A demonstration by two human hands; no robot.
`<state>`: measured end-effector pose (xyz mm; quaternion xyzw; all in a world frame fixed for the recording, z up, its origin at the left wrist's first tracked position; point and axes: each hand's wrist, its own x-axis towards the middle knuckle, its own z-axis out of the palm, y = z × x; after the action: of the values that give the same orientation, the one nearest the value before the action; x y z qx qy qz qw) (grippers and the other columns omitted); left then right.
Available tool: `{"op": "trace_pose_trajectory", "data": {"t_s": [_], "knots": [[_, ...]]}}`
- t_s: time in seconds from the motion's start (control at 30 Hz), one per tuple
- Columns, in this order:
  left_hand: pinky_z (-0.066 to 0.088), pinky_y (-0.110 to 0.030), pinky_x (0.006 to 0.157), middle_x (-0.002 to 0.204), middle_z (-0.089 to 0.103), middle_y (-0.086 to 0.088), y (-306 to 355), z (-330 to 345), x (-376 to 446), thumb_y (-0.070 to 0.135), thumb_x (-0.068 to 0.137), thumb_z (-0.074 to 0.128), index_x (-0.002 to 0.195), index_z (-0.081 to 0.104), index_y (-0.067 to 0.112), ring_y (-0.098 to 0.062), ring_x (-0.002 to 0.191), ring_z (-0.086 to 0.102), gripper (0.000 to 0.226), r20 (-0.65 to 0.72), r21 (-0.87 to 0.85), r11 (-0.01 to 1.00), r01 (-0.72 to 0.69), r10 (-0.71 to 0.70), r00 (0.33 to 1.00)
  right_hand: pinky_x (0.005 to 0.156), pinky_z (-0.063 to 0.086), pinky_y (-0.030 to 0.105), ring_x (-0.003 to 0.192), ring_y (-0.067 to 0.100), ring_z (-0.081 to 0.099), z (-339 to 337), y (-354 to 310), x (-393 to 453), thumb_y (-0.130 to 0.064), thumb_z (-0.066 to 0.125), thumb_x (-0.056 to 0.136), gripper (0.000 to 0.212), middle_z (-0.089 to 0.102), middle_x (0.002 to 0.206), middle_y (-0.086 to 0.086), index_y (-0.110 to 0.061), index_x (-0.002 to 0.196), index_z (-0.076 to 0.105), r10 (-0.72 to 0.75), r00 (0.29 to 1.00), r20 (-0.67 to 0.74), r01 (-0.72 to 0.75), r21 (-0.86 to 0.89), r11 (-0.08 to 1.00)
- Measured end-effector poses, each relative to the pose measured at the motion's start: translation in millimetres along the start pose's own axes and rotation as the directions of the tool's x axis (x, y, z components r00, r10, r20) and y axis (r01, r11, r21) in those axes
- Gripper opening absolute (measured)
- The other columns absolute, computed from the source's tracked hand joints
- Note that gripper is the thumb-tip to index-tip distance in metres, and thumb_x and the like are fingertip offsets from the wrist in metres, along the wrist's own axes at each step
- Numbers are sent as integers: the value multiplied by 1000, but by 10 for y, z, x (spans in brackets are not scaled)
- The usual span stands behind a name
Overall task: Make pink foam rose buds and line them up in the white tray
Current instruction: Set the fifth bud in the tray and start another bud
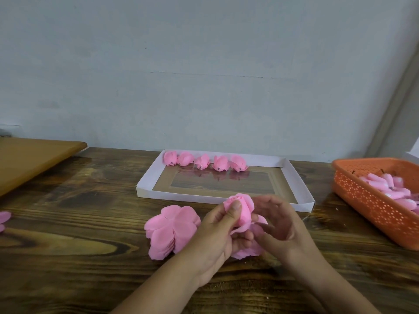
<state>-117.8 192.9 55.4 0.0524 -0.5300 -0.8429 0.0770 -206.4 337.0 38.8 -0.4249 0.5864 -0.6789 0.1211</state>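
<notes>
The left hand (217, 225) is pinching a half-wrapped pink bud (240, 208) with thumb and fingers, just in front of the white tray (145, 181). The right hand (278, 225) is hovering beside it, fingers loosely curled and seemingly gripping nothing. If that pinch is loosening, the outer petal is likely springing open. The tray is holding five finished buds (205, 162) along its far wall. The orange basket (367, 198) is holding pink cores.

Pink rose buds (205, 163); white tray (301, 184); orange perforated basket (362, 196); dark brown grained table (68, 257); grey-blue wall (204, 64)
</notes>
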Motion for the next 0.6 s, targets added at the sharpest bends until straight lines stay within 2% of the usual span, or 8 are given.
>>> {"op": "trace_pose_trajectory", "data": {"t_s": [0.17,0.23,0.3,0.4,0.43,0.5,0.57,0.6], "knots": [[59,-28,62,94,69,-17,16,19,-25,37,95,57,123,66,5,-18,68,64,43,-37,5,1000,-1,1,999,99,53,44,123,27,62,-21,-70,-15,-2,63,87,32,59,140,-3,-21,111,72,37,999,37,-36,-28,999],[63,-43,75,97,70,-18,10,28,-30,36,96,56,123,67,7,-27,80,65,41,-33,12,1000,-6,6,999,99,53,50,121,29,62,-12,-81,-9,-3,65,88,27,59,139,1,-16,110,73,37,999,37,-35,-59,998],[57,-60,93,108,70,-25,-1,30,-27,36,98,55,125,67,8,-39,95,63,40,-35,22,1000,-2,3,999,99,51,56,120,31,62,-2,-70,-6,-1,71,89,17,61,135,5,-11,103,74,33,999,18,-32,-72,997],[58,-56,93,117,72,-24,-17,37,-19,34,103,51,127,66,11,-45,109,66,36,-8,69,998,-10,11,1000,92,56,51,118,27,64,21,-69,-10,-7,71,84,9,66,126,9,-2,90,73,14,1000,-19,-15,-67,998],[59,-52,91,114,74,-21,-27,38,-14,35,102,53,124,68,13,-42,103,69,35,-4,78,997,-10,10,1000,85,59,44,112,24,68,30,-75,-11,-8,71,84,9,68,122,8,1,88,72,7,1000,-28,-8,-46,999],[63,-40,79,98,76,-14,-47,38,-7,40,93,59,118,72,15,-25,79,69,37,1,76,997,-6,6,1000,68,59,30,84,19,71,52,-89,-8,-13,71,87,13,71,103,7,-1,85,69,7,999,-40,-7,19,1000],[61,-34,72,88,72,-13,-61,40,-7,43,87,62,119,70,14,-15,69,65,44,0,75,997,2,-2,1000,58,54,25,63,16,62,78,-93,-8,-23,71,85,14,69,81,4,-9,83,69,14,998,-62,-11,53,999],[62,-36,75,88,70,-15,-71,39,-5,45,86,62,121,68,13,-14,68,66,47,5,79,997,3,-4,1000,56,53,26,59,15,60,92,-94,-8,-27,71,83,14,67,74,4,-13,83,69,18,997,-79,-13,57,998]]}}
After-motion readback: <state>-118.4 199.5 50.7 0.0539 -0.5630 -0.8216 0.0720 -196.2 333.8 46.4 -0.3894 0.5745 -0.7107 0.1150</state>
